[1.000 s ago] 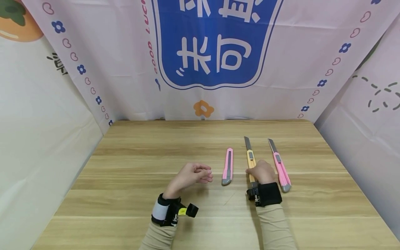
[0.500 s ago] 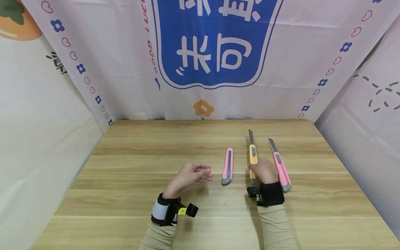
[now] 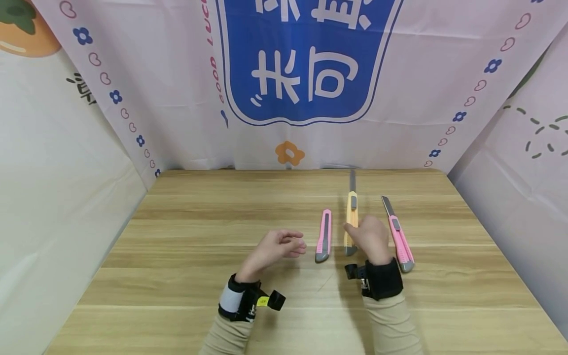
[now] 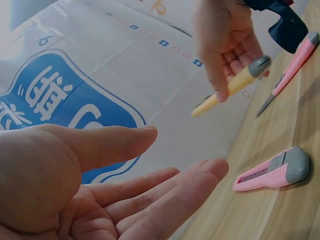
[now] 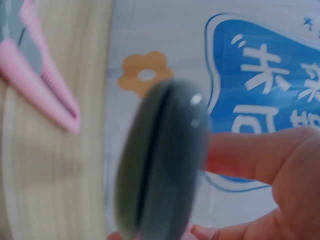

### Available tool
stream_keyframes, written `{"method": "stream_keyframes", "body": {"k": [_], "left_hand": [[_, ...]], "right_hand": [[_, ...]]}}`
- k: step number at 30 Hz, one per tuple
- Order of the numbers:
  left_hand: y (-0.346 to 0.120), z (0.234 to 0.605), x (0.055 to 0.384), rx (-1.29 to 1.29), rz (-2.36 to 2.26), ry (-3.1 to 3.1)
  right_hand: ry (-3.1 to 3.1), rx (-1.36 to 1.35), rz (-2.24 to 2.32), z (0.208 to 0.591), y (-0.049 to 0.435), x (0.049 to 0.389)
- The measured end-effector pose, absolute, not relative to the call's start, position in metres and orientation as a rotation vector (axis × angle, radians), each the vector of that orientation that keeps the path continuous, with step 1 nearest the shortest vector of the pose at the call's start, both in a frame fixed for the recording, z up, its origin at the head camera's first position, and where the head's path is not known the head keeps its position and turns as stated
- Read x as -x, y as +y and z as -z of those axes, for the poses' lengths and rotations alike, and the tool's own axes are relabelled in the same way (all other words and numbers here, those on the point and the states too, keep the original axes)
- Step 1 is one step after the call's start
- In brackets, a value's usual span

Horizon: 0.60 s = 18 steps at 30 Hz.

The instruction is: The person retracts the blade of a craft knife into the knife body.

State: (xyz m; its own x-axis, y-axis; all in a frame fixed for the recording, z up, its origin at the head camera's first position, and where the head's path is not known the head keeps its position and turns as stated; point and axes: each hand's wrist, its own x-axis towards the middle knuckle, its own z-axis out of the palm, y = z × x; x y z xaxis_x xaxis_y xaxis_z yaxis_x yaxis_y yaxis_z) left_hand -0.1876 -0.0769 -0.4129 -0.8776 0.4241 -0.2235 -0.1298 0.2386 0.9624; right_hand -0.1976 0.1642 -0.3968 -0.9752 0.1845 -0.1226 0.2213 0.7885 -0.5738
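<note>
A yellow utility knife with its blade out is pinched between the thumb and fingers of my right hand, held above the table. Its grey end cap fills the middle of the right wrist view. My left hand hovers over the wood with loosely bent fingers and nothing in them. Just right of it lies a pink utility knife, no blade showing. Another pink utility knife, blade extended, lies to the right of my right hand.
The wooden table runs back to a printed cloth hanging behind it. Cloth also hangs at both sides. A strapped camera sits on the left wrist, another on the right.
My right hand has lifted the yellow utility knife off the table and shifted it slightly left. Both pink knives lie where they were; the left hand has barely moved.
</note>
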Motion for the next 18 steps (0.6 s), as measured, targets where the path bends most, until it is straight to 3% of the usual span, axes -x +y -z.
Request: {"method": "stream_keyframes", "body": {"k": [18], "left_hand": [[-0.05, 0.415, 0.179, -0.43, -1.657, 2.031]], "right_hand": [[3.095, -0.087, 1.083, 0.384, 0.112, 0.181]]}}
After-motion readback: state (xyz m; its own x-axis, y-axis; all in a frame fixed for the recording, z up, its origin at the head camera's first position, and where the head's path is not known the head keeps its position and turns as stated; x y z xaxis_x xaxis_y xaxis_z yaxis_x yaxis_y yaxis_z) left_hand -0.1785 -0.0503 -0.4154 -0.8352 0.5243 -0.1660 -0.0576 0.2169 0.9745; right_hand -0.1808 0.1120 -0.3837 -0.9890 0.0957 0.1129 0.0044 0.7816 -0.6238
